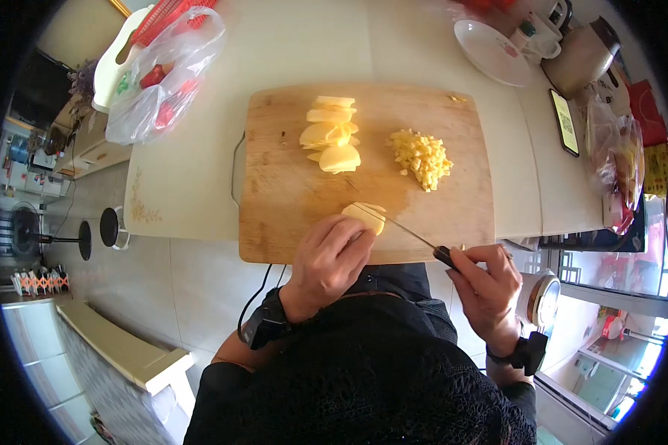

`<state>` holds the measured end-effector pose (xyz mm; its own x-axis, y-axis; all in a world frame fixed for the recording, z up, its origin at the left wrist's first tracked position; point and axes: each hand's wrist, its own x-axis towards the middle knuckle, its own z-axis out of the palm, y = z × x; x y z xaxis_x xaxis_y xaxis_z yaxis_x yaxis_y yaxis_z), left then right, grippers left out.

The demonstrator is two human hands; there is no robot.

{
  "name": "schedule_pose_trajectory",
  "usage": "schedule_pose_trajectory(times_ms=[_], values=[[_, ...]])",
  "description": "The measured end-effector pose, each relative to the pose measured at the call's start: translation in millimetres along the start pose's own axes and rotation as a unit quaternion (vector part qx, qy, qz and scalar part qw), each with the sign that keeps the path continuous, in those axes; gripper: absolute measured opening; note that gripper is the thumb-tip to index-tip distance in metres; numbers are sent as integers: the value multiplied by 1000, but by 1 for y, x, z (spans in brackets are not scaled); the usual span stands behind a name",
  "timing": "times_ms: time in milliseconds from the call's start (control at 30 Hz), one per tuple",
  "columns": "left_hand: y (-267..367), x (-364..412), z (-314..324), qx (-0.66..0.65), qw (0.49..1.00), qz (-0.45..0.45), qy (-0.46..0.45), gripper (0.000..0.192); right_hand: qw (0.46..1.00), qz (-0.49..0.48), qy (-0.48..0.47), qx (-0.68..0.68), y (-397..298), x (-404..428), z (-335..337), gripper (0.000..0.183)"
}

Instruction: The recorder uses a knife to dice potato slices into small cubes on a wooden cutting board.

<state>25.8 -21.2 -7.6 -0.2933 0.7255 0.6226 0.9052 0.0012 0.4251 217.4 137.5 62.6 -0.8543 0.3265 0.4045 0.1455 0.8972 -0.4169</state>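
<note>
My left hand [329, 256] presses its fingertips on a pale yellow potato-like piece [374, 221] near the front edge of the wooden cutting board [289, 217]. Held in my right hand [487, 283] by its black handle is a knife [414, 234], its thin blade slanting up and left across that piece. A thin slice lies just beyond the blade. Farther back on the board, flat slices [339, 158] lie in an overlapping column left of the middle. To their right is a heap of small yellow dice [420, 156].
The board rests on a cream-coloured table [189, 200]. A plastic bag with red items [167, 83] lies at the back left. At the right stand a white plate [487, 47], a metal jug [579, 58], a phone [564, 122] and a bagged item [615, 150]. Small yellow scraps lie at the board's back right corner.
</note>
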Motion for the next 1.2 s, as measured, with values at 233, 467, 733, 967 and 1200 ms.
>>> schedule_pose_trajectory(times_ms=[233,467,733,967,1200], values=[[2,0,0,29,1000,7,5,24,1000,-4,14,16,-1,7,28,39],[0,-1,0,45,999,22,-1,22,1000,-17,-1,23,-2,11,34,38],[1,1,0,45,999,11,8,27,999,-20,-20,16,-2,12,37,36],[2,1,0,44,999,9,3,26,999,-41,-24,-1,-1,15,48,38],[1,-2,-1,43,999,13,-10,25,999,-31,-35,-25,1,1,24,39]])
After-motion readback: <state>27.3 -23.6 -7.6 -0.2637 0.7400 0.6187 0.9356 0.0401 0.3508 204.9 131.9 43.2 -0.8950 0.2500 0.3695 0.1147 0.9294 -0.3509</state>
